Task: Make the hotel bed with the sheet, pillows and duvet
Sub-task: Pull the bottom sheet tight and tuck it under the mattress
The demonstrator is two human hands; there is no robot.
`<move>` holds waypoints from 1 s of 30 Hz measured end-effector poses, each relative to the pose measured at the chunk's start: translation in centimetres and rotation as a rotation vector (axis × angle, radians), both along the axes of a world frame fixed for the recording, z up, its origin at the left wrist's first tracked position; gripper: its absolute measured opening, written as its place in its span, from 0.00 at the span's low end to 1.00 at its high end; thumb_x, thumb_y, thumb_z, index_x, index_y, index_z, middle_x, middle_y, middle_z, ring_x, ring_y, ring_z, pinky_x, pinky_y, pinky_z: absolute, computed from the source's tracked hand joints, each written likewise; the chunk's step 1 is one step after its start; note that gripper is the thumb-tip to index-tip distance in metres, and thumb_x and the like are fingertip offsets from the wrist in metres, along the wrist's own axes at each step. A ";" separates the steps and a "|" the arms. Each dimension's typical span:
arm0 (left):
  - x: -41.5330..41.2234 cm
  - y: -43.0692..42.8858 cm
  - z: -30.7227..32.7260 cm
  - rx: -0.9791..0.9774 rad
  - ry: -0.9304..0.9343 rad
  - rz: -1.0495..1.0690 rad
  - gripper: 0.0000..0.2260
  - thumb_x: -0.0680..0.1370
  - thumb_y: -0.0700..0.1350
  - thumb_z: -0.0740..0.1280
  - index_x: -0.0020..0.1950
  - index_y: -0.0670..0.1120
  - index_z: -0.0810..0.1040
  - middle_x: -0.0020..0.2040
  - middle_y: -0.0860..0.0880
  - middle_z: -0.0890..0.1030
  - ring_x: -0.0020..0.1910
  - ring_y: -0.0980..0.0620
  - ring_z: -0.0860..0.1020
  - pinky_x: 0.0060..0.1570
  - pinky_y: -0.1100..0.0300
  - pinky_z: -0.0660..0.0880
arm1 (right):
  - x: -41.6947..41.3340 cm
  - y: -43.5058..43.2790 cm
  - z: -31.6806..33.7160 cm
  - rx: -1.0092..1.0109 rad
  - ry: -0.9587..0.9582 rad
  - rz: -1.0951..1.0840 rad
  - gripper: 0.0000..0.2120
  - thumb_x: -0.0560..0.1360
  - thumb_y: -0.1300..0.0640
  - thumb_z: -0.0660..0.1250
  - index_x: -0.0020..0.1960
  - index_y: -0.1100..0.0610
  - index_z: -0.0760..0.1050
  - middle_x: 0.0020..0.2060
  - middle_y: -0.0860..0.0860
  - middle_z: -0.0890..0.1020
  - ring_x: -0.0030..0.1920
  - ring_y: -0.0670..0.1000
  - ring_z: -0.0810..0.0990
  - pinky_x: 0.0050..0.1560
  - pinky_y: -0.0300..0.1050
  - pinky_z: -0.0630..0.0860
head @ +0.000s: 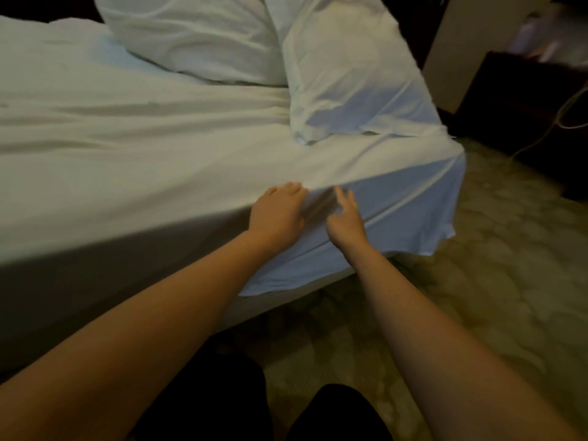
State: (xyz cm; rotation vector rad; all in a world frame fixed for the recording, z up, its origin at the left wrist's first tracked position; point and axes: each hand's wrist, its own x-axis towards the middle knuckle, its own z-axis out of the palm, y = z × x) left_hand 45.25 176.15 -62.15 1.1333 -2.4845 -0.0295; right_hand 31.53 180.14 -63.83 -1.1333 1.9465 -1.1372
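White fabric sheet (133, 148) lies over the whole top of the bed, with long shallow creases running across it, and drops down the near side; at the right corner its hem (444, 232) hangs loose above the floor, with the pale bed base (261, 308) showing under the hem. Plump white pillow (197, 36) sits at the head end on the sheet; second white pillow (356, 78) lies just beside it on the right, touching it, its lower corner near the bed's side edge. Left hand (276, 214): palm down, fingers straight and close together, resting on the sheet right at the top edge of the bed's side. Right hand (345, 218): just beside the left, lower, in front of the hanging part of the sheet, fingers spread and holding nothing; motion blur here, so contact with the cloth cannot be told. Both forearms bare. Patterned beige carpet (477, 265) beside the bed; dark wooden nightstand (525, 100) past the corner, pale cable (560, 117) trailing down its front. Dark trousers (222, 405) at bottom of view
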 end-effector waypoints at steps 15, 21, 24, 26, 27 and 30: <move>-6.7 -7.6 -1.1 -0.100 -0.205 -0.183 0.30 0.80 0.47 0.60 0.79 0.44 0.53 0.79 0.45 0.53 0.78 0.50 0.53 0.74 0.56 0.48 | -7.6 -4.6 -0.4 0.182 0.399 -0.016 0.38 0.73 0.70 0.54 0.71 0.32 0.60 0.78 0.49 0.45 0.75 0.58 0.59 0.60 0.58 0.74; -11.1 -8.6 -0.8 -0.124 -0.254 -0.205 0.35 0.77 0.52 0.65 0.79 0.45 0.51 0.79 0.46 0.51 0.78 0.50 0.51 0.74 0.56 0.48 | -13.7 -5.7 0.3 0.171 0.520 -0.006 0.32 0.74 0.67 0.56 0.70 0.39 0.65 0.78 0.49 0.45 0.78 0.54 0.47 0.68 0.60 0.66; -15.0 -9.1 -0.9 -0.173 -0.251 -0.159 0.37 0.76 0.54 0.66 0.79 0.45 0.51 0.79 0.46 0.51 0.78 0.49 0.51 0.74 0.55 0.48 | -16.9 -6.8 -0.3 0.054 0.605 0.021 0.30 0.72 0.66 0.58 0.67 0.39 0.70 0.77 0.49 0.53 0.77 0.54 0.48 0.70 0.60 0.63; -17.9 -9.3 -0.9 -0.181 -0.261 -0.115 0.37 0.76 0.55 0.66 0.79 0.45 0.51 0.79 0.45 0.52 0.78 0.49 0.52 0.74 0.55 0.49 | -18.9 -7.7 -0.6 -0.012 0.609 0.040 0.28 0.71 0.66 0.59 0.64 0.40 0.74 0.77 0.49 0.57 0.77 0.54 0.49 0.72 0.61 0.59; -19.5 -9.4 -0.9 -0.175 -0.265 -0.083 0.38 0.76 0.55 0.66 0.79 0.45 0.51 0.79 0.45 0.52 0.78 0.49 0.52 0.74 0.55 0.49 | -20.1 -8.1 -0.6 -0.043 0.590 0.038 0.28 0.71 0.66 0.59 0.62 0.40 0.76 0.76 0.48 0.59 0.78 0.52 0.50 0.74 0.61 0.55; -24.2 -10.0 -1.0 -0.156 -0.283 0.040 0.43 0.74 0.58 0.68 0.79 0.43 0.48 0.79 0.44 0.50 0.78 0.48 0.51 0.74 0.55 0.48 | -24.6 -9.6 -0.4 -0.140 0.518 0.045 0.22 0.67 0.66 0.61 0.53 0.43 0.77 0.71 0.45 0.67 0.76 0.49 0.57 0.74 0.60 0.49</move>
